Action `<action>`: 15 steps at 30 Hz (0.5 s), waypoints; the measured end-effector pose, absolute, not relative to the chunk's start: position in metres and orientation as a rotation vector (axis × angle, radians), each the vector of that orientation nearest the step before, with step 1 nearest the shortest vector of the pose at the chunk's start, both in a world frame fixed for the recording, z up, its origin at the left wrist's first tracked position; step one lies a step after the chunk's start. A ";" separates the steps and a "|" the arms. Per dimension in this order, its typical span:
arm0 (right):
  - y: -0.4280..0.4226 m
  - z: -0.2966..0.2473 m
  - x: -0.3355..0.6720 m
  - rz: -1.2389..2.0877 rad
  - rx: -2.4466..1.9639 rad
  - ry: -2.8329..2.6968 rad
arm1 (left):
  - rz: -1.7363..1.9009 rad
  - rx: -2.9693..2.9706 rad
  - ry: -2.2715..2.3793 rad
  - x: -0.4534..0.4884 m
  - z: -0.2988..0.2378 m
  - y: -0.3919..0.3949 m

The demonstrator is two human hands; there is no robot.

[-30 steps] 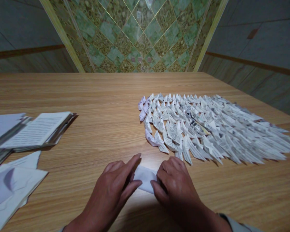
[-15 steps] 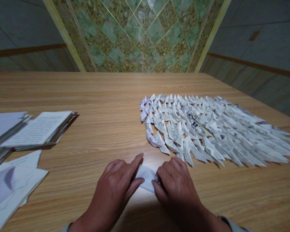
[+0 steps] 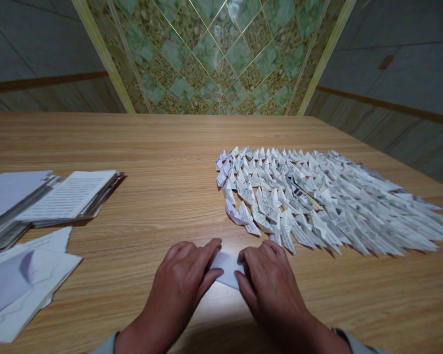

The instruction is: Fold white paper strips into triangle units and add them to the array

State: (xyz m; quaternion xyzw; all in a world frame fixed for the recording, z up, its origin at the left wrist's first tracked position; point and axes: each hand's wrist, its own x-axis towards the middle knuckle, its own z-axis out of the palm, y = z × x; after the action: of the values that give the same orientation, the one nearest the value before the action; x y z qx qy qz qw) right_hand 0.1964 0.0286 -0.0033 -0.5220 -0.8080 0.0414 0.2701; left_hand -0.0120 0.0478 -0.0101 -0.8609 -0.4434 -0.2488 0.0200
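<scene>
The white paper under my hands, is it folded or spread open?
Folded, apparently: only a small angled corner of the white paper shows between left hand and right hand, pressing it to the table.

A tiled indoor room, likely a home or plain workroom: a wood-grain desk (image 3: 162, 147) is standing against grey wall tiles (image 3: 409, 73) and a green patterned tile panel (image 3: 214, 54), carrying printed booklets (image 3: 59, 196) and rows of folded paper pieces (image 3: 317, 196).
</scene>
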 end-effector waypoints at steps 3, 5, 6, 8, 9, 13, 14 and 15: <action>0.028 -0.002 0.196 0.117 -1.416 -2.188 | -0.724 -2.699 -1.442 -0.011 -0.009 0.047; 0.027 -0.001 0.196 0.119 -1.424 -2.199 | -0.695 -2.717 -1.451 -0.011 -0.008 0.048; 0.027 0.000 0.196 0.117 -1.427 -2.203 | -0.689 -2.723 -1.436 -0.010 -0.007 0.049; 0.027 0.001 0.196 0.119 -1.431 -2.211 | -0.710 -2.732 -1.364 -0.010 -0.004 0.049; 0.027 0.001 0.196 0.121 -1.431 -2.211 | -0.737 -2.743 -1.298 -0.009 -0.002 0.049; 0.027 0.001 0.197 0.144 -1.438 -2.209 | -0.814 -2.848 -0.978 -0.009 0.006 0.040; 0.026 0.001 0.197 0.146 -1.437 -2.211 | -0.809 -2.868 -0.930 -0.009 0.006 0.037; 0.026 0.000 0.197 0.145 -1.435 -2.215 | -0.798 -2.880 -0.905 -0.009 0.006 0.034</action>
State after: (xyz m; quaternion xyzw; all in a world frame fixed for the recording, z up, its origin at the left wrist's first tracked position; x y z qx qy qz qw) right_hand 0.1972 0.0262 0.0002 -0.5262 -0.8120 0.0532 0.2466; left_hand -0.0093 0.0336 0.0059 -0.9223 -0.2897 -0.2556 0.0097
